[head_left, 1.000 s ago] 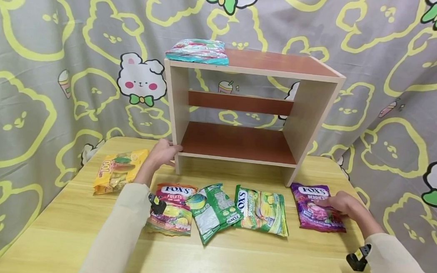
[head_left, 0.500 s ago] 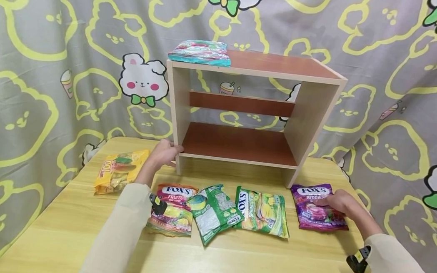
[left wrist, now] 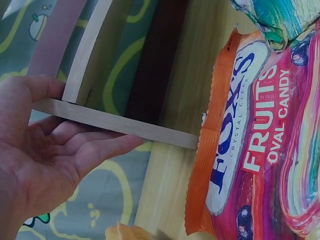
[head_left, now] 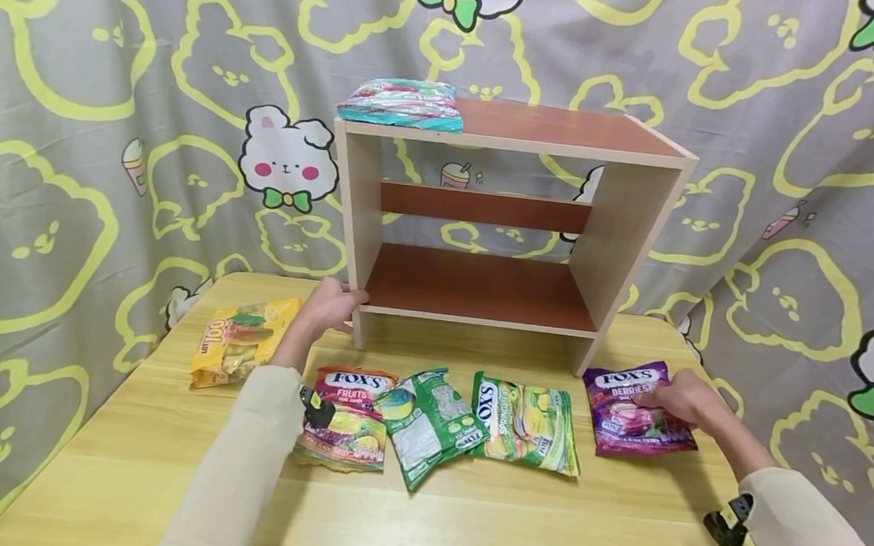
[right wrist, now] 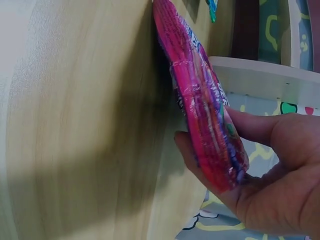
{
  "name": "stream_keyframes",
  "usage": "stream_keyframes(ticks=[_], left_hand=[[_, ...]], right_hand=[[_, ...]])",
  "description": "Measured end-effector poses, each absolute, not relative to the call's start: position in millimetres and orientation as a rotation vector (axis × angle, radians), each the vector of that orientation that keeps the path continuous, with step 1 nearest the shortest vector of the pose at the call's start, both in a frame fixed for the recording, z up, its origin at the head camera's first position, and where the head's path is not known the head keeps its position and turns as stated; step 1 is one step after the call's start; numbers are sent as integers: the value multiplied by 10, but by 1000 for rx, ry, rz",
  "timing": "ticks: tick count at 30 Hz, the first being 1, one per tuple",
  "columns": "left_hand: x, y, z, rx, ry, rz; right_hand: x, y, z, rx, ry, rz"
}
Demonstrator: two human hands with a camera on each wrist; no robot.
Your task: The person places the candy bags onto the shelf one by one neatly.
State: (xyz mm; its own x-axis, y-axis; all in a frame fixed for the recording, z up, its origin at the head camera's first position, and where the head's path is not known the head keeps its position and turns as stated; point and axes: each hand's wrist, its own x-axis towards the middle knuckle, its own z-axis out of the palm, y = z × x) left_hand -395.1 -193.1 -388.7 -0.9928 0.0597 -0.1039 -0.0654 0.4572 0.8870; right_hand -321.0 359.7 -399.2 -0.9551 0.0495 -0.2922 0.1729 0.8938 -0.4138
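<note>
My left hand [head_left: 327, 304] grips the lower left side panel of a small wooden shelf [head_left: 481, 288]. In the left wrist view the thumb lies on one side of the panel and the fingers [left wrist: 107, 150] on the other. My right hand [head_left: 685, 397] holds a purple FOX'S Berries candy bag [head_left: 626, 422] by its right side, near the shelf's right foot. Seen from the right wrist, the bag [right wrist: 200, 110] is tilted up off the tabletop, with the thumb on its printed face and fingers beneath.
Along the table front lie a FOX'S Fruits bag [head_left: 348, 435], a green bag [head_left: 431, 427] and a FOX'S Spring Tea bag [head_left: 533, 425]. A yellow candy bag [head_left: 241, 340] lies left. A turquoise bag [head_left: 402, 104] rests atop the shelf. A patterned curtain [head_left: 195, 58] hangs behind.
My right hand has taken hold of the purple candy bag and raised it slightly from the table. My left hand stays on the shelf panel.
</note>
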Motion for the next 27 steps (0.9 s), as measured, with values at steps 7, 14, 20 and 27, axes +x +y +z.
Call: stream_keyframes(ticks=[7,14,20,27], left_hand=[[-3948,-1945,-3894,-8,2583,1570],[-3934,-1941,-3904,-16,2591,1557],[-3942,-1932,-3889,-9,2608,1555],[-3954,-1928,-3893,-4,2602,1563]], right_hand=[[-3214,3556,-3959,126,2859,-618],[-3217,3520,-3955,137,2919,-652],[-3181,3474,-3928,151,2920,-661],[-3165,3452,-3923,144,2929,-667]])
